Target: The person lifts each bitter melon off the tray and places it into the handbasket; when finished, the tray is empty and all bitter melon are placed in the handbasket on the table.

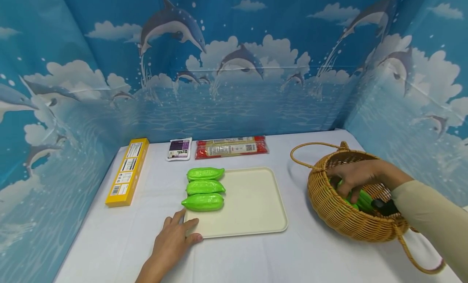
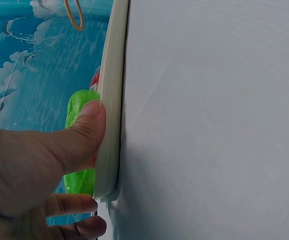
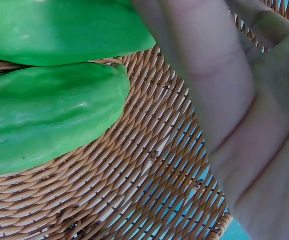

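Beside 3 green gourds (image 1: 204,188), the left hand (image 1: 174,240) spreads against the tray (image 1: 253,201).

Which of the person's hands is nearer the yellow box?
Left. The left hand touches the tray at its near left corner, right of the yellow box and closer to the person; the right hand is inside the wicker basket, much farther right.

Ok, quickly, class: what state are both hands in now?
Left hand: open, touching the tray.
Right hand: inside the basket; grip cannot be told.

Room between tray (image 1: 252,201) and basket (image 1: 329,205); handle (image 1: 314,143) juts leftward.
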The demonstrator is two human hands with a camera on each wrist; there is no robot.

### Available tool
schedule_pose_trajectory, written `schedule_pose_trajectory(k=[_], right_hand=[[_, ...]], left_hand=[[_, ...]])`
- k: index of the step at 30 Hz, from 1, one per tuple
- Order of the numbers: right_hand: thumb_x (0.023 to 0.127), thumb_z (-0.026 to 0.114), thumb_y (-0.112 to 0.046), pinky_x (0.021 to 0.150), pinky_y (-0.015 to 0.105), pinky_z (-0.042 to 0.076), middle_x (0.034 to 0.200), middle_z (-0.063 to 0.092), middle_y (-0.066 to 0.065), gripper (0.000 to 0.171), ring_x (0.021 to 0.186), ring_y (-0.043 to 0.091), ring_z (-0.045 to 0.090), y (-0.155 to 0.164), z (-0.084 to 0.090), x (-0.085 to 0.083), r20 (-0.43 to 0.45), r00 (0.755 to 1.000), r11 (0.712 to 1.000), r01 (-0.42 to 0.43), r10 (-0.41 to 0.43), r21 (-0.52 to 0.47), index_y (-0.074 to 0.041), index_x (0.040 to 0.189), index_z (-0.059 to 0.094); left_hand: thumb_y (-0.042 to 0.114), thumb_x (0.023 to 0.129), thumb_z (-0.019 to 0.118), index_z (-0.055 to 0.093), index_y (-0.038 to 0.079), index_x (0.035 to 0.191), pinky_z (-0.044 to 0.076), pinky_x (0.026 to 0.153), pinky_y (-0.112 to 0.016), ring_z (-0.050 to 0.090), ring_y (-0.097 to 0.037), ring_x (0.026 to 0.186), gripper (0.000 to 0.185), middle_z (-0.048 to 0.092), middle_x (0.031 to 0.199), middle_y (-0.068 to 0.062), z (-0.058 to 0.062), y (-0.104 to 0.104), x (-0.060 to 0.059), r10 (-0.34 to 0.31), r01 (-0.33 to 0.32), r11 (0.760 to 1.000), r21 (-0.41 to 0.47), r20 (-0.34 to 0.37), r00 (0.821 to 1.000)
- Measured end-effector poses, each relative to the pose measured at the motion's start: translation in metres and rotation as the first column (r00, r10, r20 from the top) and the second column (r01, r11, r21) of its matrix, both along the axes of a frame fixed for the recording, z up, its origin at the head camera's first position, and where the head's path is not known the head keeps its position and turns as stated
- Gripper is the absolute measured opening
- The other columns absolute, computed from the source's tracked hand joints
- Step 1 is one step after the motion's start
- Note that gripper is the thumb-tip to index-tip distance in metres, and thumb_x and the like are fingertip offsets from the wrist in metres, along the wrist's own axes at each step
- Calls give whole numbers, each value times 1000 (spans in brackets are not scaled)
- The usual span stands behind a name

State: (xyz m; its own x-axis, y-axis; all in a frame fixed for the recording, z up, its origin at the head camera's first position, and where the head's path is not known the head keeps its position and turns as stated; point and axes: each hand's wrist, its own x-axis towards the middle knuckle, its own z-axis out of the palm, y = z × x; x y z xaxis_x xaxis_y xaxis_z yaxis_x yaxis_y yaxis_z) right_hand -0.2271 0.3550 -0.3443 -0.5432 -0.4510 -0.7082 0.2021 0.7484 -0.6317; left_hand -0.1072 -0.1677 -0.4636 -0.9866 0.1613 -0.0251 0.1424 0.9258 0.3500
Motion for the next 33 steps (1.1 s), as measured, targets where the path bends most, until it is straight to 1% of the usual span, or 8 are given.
schedule_pose_trajectory(k=[7, 13, 16, 20, 24, 26, 29, 33], right_hand=[[80, 65, 2, 72, 43, 59, 151, 34, 35, 95, 78, 28, 67, -1, -3, 4, -19, 1000, 1000, -6, 6, 9, 10, 158, 10], [80, 66, 3, 71, 44, 60, 150, 39, 31, 90, 76, 30, 68, -2, -1, 6, -26, 1000, 1000, -8, 8, 14, 6, 158, 21], [82, 68, 1, 72, 46, 60, 149, 40, 31, 92, 79, 33, 69, -1, 2, 6, -27, 1000, 1000, -12, 12, 14, 6, 158, 16], [90, 73, -10, 71, 45, 59, 142, 48, 25, 96, 85, 31, 67, 3, 11, 6, -45, 999, 999, -27, 28, 25, 6, 160, 10], [95, 71, -15, 66, 39, 56, 129, 52, 21, 84, 80, 21, 60, 13, 27, 3, -70, 997, 999, -38, 39, 4, -1, 160, 20], [96, 69, -14, 64, 37, 55, 123, 53, 21, 75, 76, 18, 57, 20, 35, 2, -114, 992, 998, -55, 54, -11, -2, 158, 27], [100, 64, -16, 61, 36, 53, 112, 54, 20, 60, 73, 15, 54, 29, 47, 3, -239, 969, 998, -68, 64, -8, 0, 150, 37], [104, 60, -26, 63, 36, 54, 110, 59, 14, 47, 77, 15, 58, 33, 60, 11, -454, 891, 998, 3, 23, 57, -1, 142, 47]], left_hand=[[48, 78, 80, 75, 19, 124, 52, 72, -43, 51, -27, 104, 54, 51, 148, -20, -1, 0, 1, 0, 0, 1000, -2, 4, 1000], [48, 78, 80, 75, 19, 124, 51, 71, -43, 51, -27, 104, 55, 50, 149, -20, 0, 0, 0, -4, 4, 1000, -4, 7, 1000], [48, 77, 80, 75, 19, 124, 51, 70, -41, 50, -26, 101, 55, 50, 149, -20, -1, 0, 0, -9, 9, 1000, -6, 2, 1000], [47, 78, 80, 75, 18, 124, 50, 70, -40, 50, -26, 101, 55, 51, 148, -21, 0, 0, 0, -13, 13, 1000, -3, -3, 1000], [47, 78, 80, 75, 18, 124, 51, 71, -42, 51, -27, 103, 54, 50, 149, -21, 1, 0, 0, -9, 9, 1000, 1, -2, 1000], [47, 78, 80, 75, 18, 124, 51, 71, -42, 51, -28, 103, 55, 50, 149, -21, 1, 0, 0, -6, 6, 1000, -1, -1, 1000], [47, 78, 80, 75, 18, 124, 51, 71, -41, 51, -28, 103, 54, 50, 149, -21, 1, 0, 0, -4, 4, 1000, -2, 0, 1000], [47, 78, 80, 75, 19, 124, 50, 70, -41, 51, -27, 103, 54, 50, 149, -20, 0, 0, 0, -3, 3, 1000, 4, 2, 1000]])
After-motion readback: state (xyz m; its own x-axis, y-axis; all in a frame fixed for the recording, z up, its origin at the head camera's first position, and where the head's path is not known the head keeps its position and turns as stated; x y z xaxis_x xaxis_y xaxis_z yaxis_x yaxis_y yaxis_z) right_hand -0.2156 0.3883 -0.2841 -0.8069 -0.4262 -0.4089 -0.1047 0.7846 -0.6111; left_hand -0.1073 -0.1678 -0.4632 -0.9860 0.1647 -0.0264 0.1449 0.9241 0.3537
